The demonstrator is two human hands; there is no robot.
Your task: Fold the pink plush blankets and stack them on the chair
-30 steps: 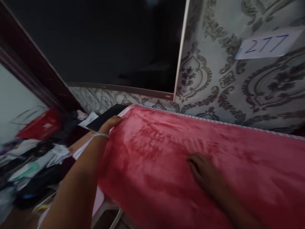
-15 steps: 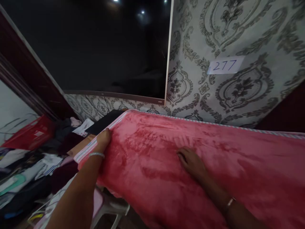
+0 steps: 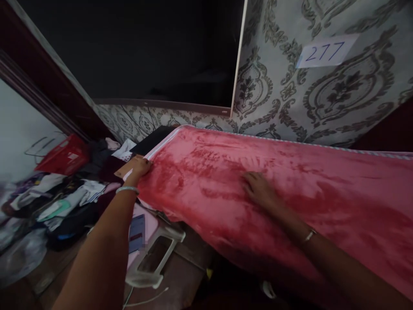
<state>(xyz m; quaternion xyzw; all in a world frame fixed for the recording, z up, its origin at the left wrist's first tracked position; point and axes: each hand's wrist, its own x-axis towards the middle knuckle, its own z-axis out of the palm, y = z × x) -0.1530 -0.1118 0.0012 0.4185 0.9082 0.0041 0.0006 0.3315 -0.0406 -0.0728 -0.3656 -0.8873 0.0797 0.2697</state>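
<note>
A plush pinkish-red blanket (image 3: 219, 172) with a striped border is spread before me. At its left edge my left hand (image 3: 141, 165) closes on the border, its fingers partly hidden. My right hand (image 3: 258, 187) rests palm down on the plush middle, fingers slightly bent and apart, holding nothing. Darker brushed patches mark the pile around it. The blanket's near side hangs down toward me.
A black television (image 3: 145, 56) hangs on the patterned wall above the blanket's far edge. On the left are a red basket (image 3: 63, 155) and heaped clothes (image 3: 64, 206). A plastic stool (image 3: 155, 254) with a phone (image 3: 137, 232) on it stands below my left arm.
My view has tipped down, bringing the stool and phone into sight. The blanket's left border shows less beyond my left hand, which still grips it. My right hand stays on the blanket's middle.
</note>
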